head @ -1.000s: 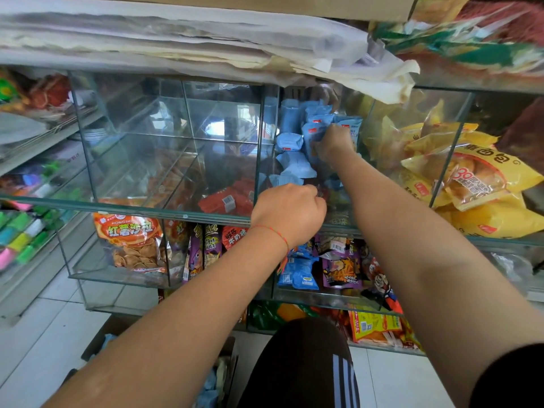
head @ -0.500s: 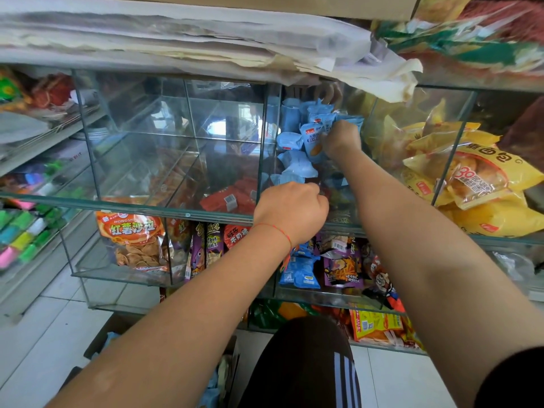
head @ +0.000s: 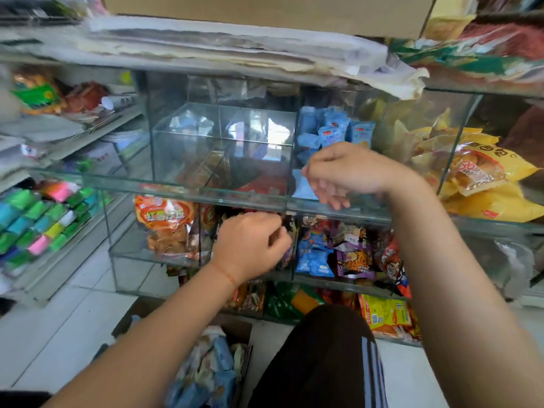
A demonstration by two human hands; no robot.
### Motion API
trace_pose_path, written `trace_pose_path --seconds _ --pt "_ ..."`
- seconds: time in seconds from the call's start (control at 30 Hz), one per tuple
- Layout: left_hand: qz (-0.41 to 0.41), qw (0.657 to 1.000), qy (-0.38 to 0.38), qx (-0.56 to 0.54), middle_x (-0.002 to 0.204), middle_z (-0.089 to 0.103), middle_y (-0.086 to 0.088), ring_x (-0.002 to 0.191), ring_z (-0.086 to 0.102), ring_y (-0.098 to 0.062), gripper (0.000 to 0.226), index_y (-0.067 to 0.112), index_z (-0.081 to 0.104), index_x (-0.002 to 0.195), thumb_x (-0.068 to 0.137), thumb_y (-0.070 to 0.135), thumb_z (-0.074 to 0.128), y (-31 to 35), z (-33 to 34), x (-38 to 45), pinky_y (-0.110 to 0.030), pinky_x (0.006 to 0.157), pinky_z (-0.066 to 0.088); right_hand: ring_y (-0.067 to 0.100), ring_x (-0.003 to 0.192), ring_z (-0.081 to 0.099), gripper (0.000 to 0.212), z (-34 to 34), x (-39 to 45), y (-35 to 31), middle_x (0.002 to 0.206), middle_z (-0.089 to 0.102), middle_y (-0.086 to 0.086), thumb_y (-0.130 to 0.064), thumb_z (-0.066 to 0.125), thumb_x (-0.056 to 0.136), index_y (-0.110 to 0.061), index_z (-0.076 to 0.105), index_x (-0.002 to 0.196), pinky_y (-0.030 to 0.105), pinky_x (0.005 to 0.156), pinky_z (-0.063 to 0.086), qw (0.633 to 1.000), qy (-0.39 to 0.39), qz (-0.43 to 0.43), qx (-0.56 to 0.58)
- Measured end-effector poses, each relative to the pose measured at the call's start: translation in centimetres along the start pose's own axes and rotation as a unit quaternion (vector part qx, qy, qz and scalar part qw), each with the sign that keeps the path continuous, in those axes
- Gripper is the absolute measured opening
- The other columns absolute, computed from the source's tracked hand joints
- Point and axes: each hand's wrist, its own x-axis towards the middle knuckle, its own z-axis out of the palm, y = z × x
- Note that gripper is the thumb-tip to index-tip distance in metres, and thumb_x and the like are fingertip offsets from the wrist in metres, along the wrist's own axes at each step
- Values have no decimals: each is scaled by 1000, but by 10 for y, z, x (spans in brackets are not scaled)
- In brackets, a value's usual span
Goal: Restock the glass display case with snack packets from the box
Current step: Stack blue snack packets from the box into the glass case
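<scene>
The glass display case [head: 253, 198] has an upper compartment stacked with small blue snack packets [head: 334, 134]. My right hand [head: 347, 172] hovers at that compartment's front edge, fingers hanging loosely, holding nothing. My left hand [head: 250, 245] is lower, in front of the shelf below, with its fingers curled and no packet visible in it. On the floor under my arms stands the open cardboard box [head: 241, 328], holding more blue packets [head: 217, 366].
Yellow bread bags [head: 477, 172] fill the compartment to the right. The two glass compartments [head: 220, 142] to the left hold nothing. Mixed snack packets [head: 350, 254] crowd the lower shelf. Coloured items [head: 38, 225] line a rack at left. My knee [head: 323, 357] is beside the box.
My right hand has drawn back out of the blue-packet compartment to its front edge. My left hand has dropped from the glass edge to the lower shelf. The view has tilted down, showing the box.
</scene>
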Motion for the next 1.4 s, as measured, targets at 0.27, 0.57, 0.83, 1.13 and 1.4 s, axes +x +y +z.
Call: trace_pose_path --seconds 0.27,0.57,0.83,1.13,1.4 --pt "-335 828 -447 59 112 65 -12 104 61 -30 32 13 67 105 95 37 48 -100 -4 -166 -35 80 48 30 72 70 20 231 68 17 78 67 10 -22 48 97 -9 59 87 36 63 59 966 -241 61 -71" --pt "-463 737 -491 -41 119 61 -17 109 57 -32 26 7 62 102 96 27 46 -166 56 -317 -35 79 42 28 95 60 15 443 96 123 91 57 4 -20 46 98 -12 57 94 23 63 46 901 -350 157 -203" --pt "-451 674 -577 -100 130 56 -18 116 56 -34 40 6 56 128 99 32 46 -180 126 -357 -40 93 48 33 135 37 54 518 85 201 153 27 18 -34 29 104 -8 20 151 38 107 32 873 -289 282 -274" --pt "-439 656 -612 -53 128 55 -18 116 55 -33 47 7 47 129 91 33 59 -162 168 -369 -39 86 47 32 123 48 81 538 89 236 147 35 17 -43 56 91 -12 14 153 32 92 45 826 -399 297 -265" --pt "-760 484 -227 -370 107 66 -11 87 64 -25 19 11 64 104 89 22 67 -194 125 -346 -36 75 54 24 96 63 76 462 124 193 125 51 5 -32 83 73 -12 41 132 32 56 58 895 -320 312 -13"
